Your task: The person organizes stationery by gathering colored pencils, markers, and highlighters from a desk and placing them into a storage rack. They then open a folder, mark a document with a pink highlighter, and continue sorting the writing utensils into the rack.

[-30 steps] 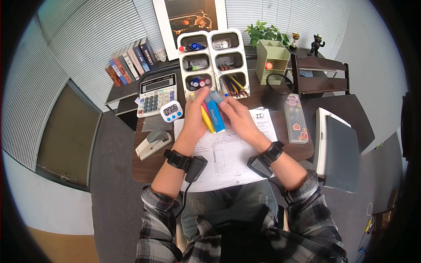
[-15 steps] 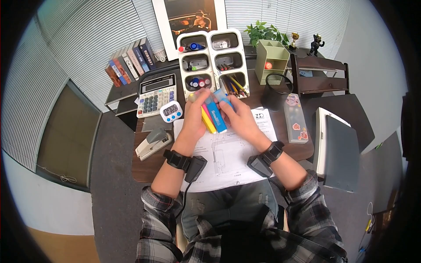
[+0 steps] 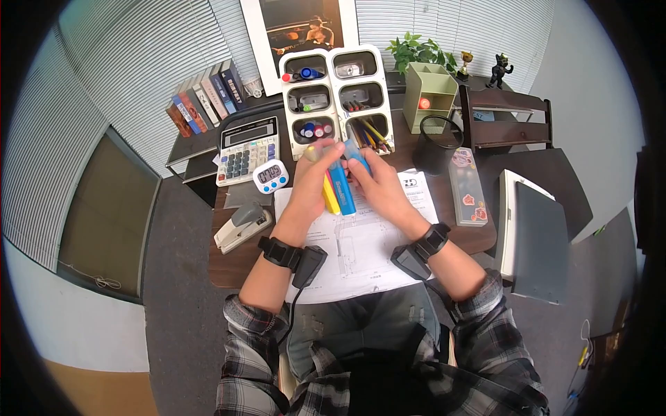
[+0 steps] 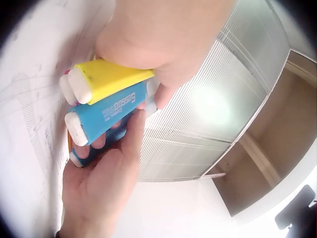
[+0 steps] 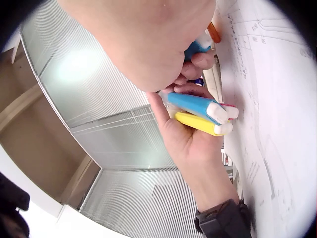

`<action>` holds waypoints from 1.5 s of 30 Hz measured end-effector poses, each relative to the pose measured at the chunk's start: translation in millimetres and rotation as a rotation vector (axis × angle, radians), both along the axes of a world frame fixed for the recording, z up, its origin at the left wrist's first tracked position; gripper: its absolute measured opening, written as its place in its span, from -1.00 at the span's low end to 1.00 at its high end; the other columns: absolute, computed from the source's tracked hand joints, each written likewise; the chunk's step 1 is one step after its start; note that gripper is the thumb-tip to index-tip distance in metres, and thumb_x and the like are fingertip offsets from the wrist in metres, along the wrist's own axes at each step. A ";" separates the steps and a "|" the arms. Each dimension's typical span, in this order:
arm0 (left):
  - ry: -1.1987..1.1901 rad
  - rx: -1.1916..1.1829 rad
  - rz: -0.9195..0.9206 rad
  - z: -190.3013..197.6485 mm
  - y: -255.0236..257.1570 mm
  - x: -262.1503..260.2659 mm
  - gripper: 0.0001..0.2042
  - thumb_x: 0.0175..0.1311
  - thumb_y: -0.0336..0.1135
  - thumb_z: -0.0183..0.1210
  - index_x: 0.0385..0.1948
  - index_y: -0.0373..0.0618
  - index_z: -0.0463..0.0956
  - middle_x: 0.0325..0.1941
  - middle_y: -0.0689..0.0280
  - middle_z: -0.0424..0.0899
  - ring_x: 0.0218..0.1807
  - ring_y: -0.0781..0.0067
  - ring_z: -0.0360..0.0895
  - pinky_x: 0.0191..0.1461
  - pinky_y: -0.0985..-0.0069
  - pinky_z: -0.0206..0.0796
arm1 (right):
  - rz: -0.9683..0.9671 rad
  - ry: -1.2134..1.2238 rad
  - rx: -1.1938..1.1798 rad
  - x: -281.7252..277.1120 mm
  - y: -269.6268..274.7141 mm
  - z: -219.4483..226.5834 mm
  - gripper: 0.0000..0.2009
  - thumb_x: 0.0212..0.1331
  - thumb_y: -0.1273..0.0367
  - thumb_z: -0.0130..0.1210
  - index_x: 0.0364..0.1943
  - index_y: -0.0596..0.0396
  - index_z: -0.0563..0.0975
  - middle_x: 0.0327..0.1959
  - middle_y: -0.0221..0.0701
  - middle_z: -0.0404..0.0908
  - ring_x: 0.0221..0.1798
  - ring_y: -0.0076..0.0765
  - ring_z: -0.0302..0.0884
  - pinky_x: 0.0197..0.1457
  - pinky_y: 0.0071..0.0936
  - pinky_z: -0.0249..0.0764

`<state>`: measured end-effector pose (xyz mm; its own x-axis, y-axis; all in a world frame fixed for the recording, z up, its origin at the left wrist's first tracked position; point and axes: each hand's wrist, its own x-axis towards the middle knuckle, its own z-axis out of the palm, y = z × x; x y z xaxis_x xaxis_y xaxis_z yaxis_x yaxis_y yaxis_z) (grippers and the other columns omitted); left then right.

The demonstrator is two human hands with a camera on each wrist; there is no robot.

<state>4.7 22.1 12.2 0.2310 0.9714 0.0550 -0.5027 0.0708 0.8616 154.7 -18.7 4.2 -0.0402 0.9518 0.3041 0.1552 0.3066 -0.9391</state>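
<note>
Over the paper, my left hand point(image 3: 309, 187) grips a bunch of highlighters. A yellow highlighter point(image 4: 116, 79) and a blue highlighter point(image 4: 106, 114) show most, their white ends pointing down toward me. Tucked behind them is a pink highlighter point(image 5: 231, 112), mostly hidden. My right hand point(image 3: 385, 191) pinches a second blue highlighter point(image 3: 356, 157) right beside the bunch, thumb laid along it. An orange strip point(image 5: 214, 32) peeks out past this one in the right wrist view; its kind does not show. The fingertips of both hands nearly meet.
Behind the hands stands a white organizer point(image 3: 338, 104) with pens and pencils. A calculator point(image 3: 250, 151), a timer point(image 3: 270, 177) and a stapler point(image 3: 243, 227) lie left. Printed paper point(image 3: 374, 256) lies beneath. Right are a black mesh cup point(image 3: 438, 149) and a stickered case point(image 3: 469, 191).
The left hand's highlighters have tipped slightly, their lower ends shifting a little toward me. The right hand's blue highlighter has moved slightly right, leaving a clearer gap between it and the bunch.
</note>
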 end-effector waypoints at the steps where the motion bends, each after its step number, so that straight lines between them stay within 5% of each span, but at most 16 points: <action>1: 0.022 0.009 -0.012 1.0 -0.4 -0.7 -0.68 0.26 -0.28 0.32 -0.04 -0.15 0.45 -0.23 0.30 0.59 -0.28 0.51 0.60 -0.25 0.53 0.52 | -0.009 0.004 -0.008 -0.1 -1.1 1.2 -0.74 0.42 0.24 0.03 -0.13 0.20 0.50 -0.34 -0.25 0.70 -0.30 -0.43 0.64 -0.20 -0.45 0.51; 17: 0.084 0.098 0.038 2.1 -0.7 -3.6 -0.69 0.21 -0.32 0.36 -0.12 -0.15 0.44 -0.28 0.32 0.60 -0.33 0.58 0.58 -0.28 0.65 0.44 | -0.025 -0.070 0.052 3.5 0.8 -5.4 -0.72 0.38 0.19 0.08 -0.05 0.11 0.57 -0.33 -0.21 0.67 -0.37 -0.29 0.55 -0.22 -0.39 0.45; 26: 0.087 0.156 0.054 2.7 0.6 -3.3 -0.68 0.21 -0.36 0.35 -0.09 -0.17 0.42 -0.33 0.30 0.60 -0.35 0.56 0.58 -0.32 0.62 0.44 | 0.034 -0.076 -0.031 4.0 1.9 -1.7 -0.73 0.37 0.25 0.09 -0.07 0.19 0.55 -0.31 -0.24 0.70 -0.32 -0.43 0.64 -0.21 -0.44 0.50; 31: 0.102 0.098 0.105 4.6 -0.4 -3.9 -0.68 0.22 -0.31 0.34 -0.10 -0.09 0.41 -0.32 0.33 0.57 -0.33 0.57 0.54 -0.33 0.60 0.41 | 0.207 0.182 -0.101 8.6 7.2 -7.8 -0.77 0.34 0.37 0.04 -0.05 0.25 0.51 -0.33 -0.37 0.68 -0.43 -0.60 0.51 -0.37 -0.57 0.45; 45: 0.108 0.095 0.051 6.5 -3.9 -4.4 -0.71 0.23 -0.31 0.33 -0.12 -0.11 0.41 -0.34 0.32 0.58 -0.32 0.58 0.54 -0.30 0.58 0.39 | 0.280 0.291 -0.204 7.4 4.4 -3.1 -0.79 0.44 0.30 -0.10 -0.07 0.14 0.45 -0.33 -0.44 0.58 -0.53 -0.66 0.33 -0.55 -0.62 0.26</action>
